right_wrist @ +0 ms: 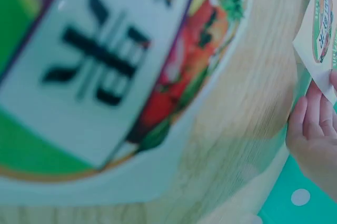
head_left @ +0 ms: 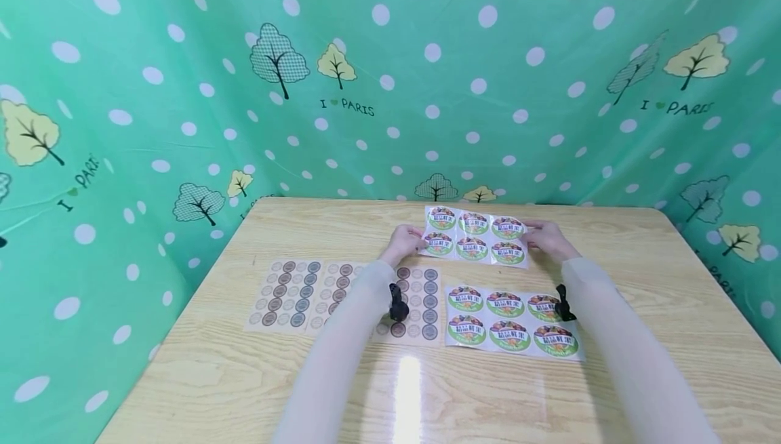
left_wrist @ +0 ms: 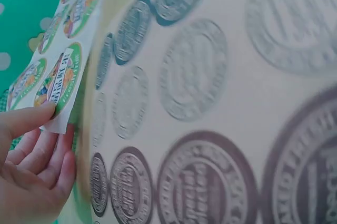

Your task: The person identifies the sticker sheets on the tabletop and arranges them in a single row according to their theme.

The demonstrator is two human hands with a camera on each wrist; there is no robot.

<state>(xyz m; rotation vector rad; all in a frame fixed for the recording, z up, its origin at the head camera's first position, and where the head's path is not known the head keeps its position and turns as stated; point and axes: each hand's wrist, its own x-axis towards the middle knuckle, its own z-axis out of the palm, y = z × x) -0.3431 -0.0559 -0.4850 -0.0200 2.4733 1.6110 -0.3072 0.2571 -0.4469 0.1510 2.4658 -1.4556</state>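
Both hands hold up one sticker sheet (head_left: 481, 215) printed with green oval fruit labels, near the back of the table. The left hand (head_left: 405, 242) pinches its left end, thumb on the printed face and fingers behind, as the left wrist view shows at the sheet's corner (left_wrist: 59, 123). At the opposite end the right hand (head_left: 547, 237) pinches the edge; in the right wrist view that hand (right_wrist: 316, 129) has its fingers behind the sheet (right_wrist: 308, 50). A second fruit-label sheet (head_left: 485, 317) lies flat in front, partly under the right wrist.
Sheets of round brown and grey stickers (head_left: 287, 295) lie in a row on the wooden table (head_left: 201, 376), partly hidden by the left forearm. A green dotted curtain (head_left: 390, 132) hangs along the back and sides. Light glares on the table's front.
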